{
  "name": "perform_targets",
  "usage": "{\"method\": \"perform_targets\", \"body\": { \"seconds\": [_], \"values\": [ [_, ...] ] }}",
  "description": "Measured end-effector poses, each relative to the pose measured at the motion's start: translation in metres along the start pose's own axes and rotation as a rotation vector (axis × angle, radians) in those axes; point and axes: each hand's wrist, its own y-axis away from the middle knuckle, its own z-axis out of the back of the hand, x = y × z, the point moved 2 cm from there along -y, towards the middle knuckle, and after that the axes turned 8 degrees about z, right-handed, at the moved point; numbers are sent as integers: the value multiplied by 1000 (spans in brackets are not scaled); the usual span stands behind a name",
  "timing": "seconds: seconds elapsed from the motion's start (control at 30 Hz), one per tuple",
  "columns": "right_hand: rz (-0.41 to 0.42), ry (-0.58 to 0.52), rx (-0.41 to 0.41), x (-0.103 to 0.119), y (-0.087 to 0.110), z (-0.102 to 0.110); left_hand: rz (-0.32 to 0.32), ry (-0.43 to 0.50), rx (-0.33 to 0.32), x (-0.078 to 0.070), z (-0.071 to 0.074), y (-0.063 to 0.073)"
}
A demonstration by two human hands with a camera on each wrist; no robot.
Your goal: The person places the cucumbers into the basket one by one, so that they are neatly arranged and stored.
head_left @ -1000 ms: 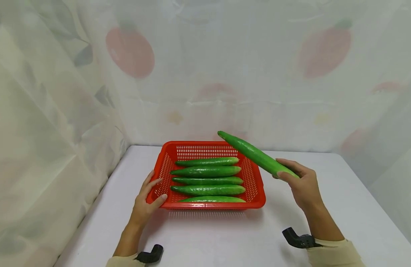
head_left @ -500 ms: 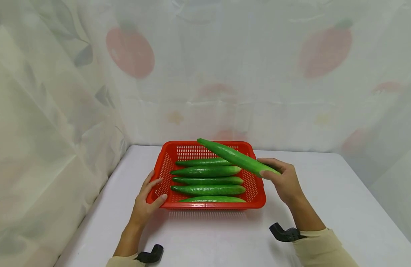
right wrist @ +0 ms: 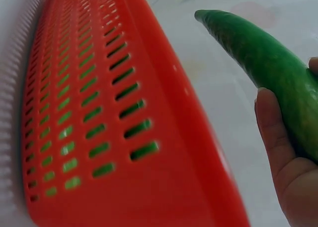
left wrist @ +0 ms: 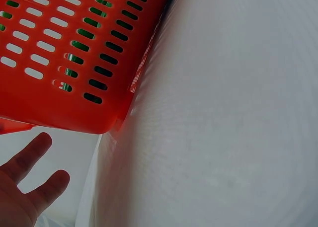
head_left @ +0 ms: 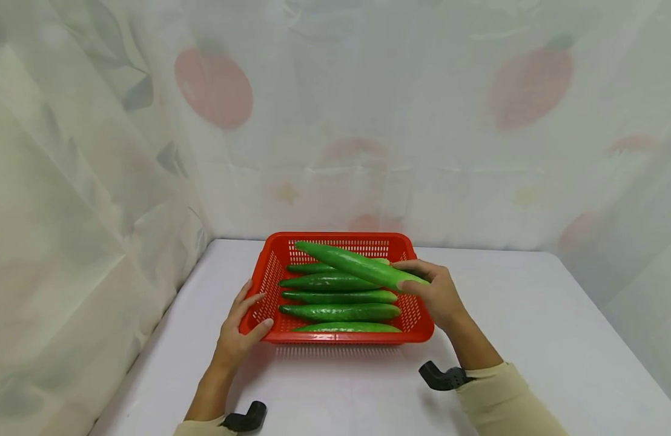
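Note:
Holding a long green cucumber (head_left: 352, 264) by its paler end, my right hand (head_left: 439, 297) is over the right side of the red plastic basket (head_left: 341, 337). The cucumber slants up to the left across the basket. Its thumb and fingers grip opposite sides in the right wrist view. Several other cucumbers (head_left: 341, 312) lie side by side inside, the rearmost partly covered by the held one. My left hand (head_left: 232, 339) rests at the basket's front left corner with spread, fairly straight fingers. Two of its fingers (left wrist: 32, 155) extend near the rim in the left wrist view.
The basket stands on a white table (head_left: 510, 339), towards its back edge. A pale printed curtain (head_left: 335, 121) hangs behind the table, and more of it (head_left: 85, 242) slopes down along the left side. Each wrist wears a black camera mount (head_left: 444, 376).
My right hand has moved left and slightly down with the cucumber, from beside the basket to over its inside. The left hand and the basket have stayed in place.

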Motion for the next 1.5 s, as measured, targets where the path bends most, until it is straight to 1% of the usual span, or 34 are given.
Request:
{"method": "perform_targets", "body": {
  "seconds": [0.13,0.23,0.43,0.67,0.9,1.03,1.23,1.33,1.47,1.5],
  "values": [
    [-19,-20,37,-4,-4,-8,16,-10,0,1,-1,0],
    [-49,-19,77,-9,-6,-13,27,-16,2,3,-1,0],
    [-94,47,155,-16,-10,-24,19,-13,3,3,-1,0],
    [-137,28,226,-22,-11,-36,22,-31,12,-1,-1,1],
    [-159,71,290,-26,-12,-42,15,-18,20,0,0,1],
    [-188,79,305,-24,-13,-45,1,-12,14,1,0,0],
    [-195,28,307,-3,-12,-48,-2,-9,1,1,-1,-2],
    [-200,-28,296,-15,-12,-48,0,-11,1,1,-1,-2],
    [-231,-90,286,-39,-13,-46,5,-13,4,0,-2,-2],
    [-238,-97,285,-39,-13,-45,7,-14,4,0,-2,-2]
  ]
}}
